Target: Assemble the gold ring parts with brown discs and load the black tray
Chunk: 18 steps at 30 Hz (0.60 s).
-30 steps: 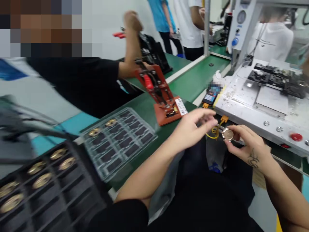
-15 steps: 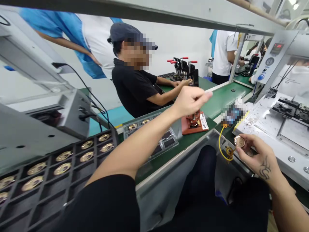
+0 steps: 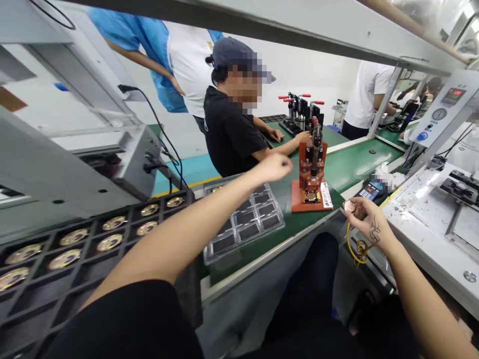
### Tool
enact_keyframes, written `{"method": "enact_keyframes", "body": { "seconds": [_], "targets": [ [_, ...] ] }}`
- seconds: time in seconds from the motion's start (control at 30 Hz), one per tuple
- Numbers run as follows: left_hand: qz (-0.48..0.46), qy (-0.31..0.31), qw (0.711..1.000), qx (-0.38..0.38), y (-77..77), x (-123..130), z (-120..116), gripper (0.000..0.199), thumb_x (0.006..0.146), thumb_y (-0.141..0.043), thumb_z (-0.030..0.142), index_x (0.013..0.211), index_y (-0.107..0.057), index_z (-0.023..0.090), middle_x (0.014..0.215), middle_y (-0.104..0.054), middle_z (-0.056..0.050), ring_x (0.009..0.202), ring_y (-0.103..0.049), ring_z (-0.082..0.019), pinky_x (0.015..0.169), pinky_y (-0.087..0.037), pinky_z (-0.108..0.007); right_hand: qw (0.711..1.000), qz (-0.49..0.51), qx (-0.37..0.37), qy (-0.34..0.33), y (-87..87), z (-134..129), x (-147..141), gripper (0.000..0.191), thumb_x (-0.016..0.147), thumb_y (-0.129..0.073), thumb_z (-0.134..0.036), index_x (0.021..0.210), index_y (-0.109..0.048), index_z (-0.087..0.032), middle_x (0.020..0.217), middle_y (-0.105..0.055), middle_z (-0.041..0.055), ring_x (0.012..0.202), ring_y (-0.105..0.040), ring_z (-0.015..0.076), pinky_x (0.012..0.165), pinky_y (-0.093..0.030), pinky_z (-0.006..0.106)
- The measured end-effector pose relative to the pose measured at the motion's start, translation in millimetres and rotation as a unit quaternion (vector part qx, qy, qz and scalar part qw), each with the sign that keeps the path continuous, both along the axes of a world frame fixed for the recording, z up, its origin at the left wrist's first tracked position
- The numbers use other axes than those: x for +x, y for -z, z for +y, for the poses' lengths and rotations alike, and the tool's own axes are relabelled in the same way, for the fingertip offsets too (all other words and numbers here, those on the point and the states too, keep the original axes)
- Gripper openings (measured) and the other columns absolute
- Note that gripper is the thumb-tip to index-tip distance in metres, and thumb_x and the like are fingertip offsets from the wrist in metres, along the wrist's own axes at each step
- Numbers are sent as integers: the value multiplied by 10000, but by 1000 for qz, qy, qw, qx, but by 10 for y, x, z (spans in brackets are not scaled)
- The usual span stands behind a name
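My right hand pinches a small round rose-gold watch case between thumb and fingers, at the right beside the bench. Reaching across the middle, my left hand is in the air with its fingers curled in, slightly blurred; nothing shows in it. Just right of it stands a red toggle press with its red-tipped handle upright. In the press's base nest sits a gold-coloured round part. Under my left forearm lies a clear plastic tray with square pockets, partly covered by the arm.
A black compartment tray at left holds several gold round watch parts. A phone lies by a coiled yellow cable. At right is a white machine. Across the green bench, a co-worker in a cap works at black toggle clamps.
My left hand has drawn back left and down from over the red press, uncovering it. My right hand still holds the watch case. The view has turned slightly left.
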<state>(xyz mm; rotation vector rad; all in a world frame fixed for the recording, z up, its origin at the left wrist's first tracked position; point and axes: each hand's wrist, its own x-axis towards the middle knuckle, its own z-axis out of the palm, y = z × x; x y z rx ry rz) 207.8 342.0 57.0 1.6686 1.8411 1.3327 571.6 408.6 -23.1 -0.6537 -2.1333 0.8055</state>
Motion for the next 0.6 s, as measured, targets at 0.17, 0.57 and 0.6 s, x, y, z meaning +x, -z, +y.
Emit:
{"method": "enact_keyframes", "body": {
  "seconds": [0.17,0.57,0.6],
  "targets": [
    [46,67,986,-144,737,448,-52,152,752,-843,270,848,-797,162,622,-711,-8,591,-661,-196,633,-488,-287,999,-23,-20,-44,219,377,-530,350,865,-752,-375,1155,-709,-184,836,-637,-2,741,-574,161,716,-513,306],
    [79,56,988,-121,904,569,19,267,762,-780,305,982,-788,154,784,-734,-34,751,-650,-207,695,-451,-280,992,-75,-56,-89,509,730,-1051,350,880,-711,-474,1077,-700,-185,885,-691,52,715,-591,177,704,-560,335],
    [78,55,988,-124,856,521,-52,271,769,-784,325,977,-789,152,753,-713,-22,724,-632,-194,686,-447,-280,991,-80,-52,-95,524,747,-1106,338,864,-735,-462,1060,-718,-186,910,-690,58,733,-598,181,727,-569,343]
  ]
}}
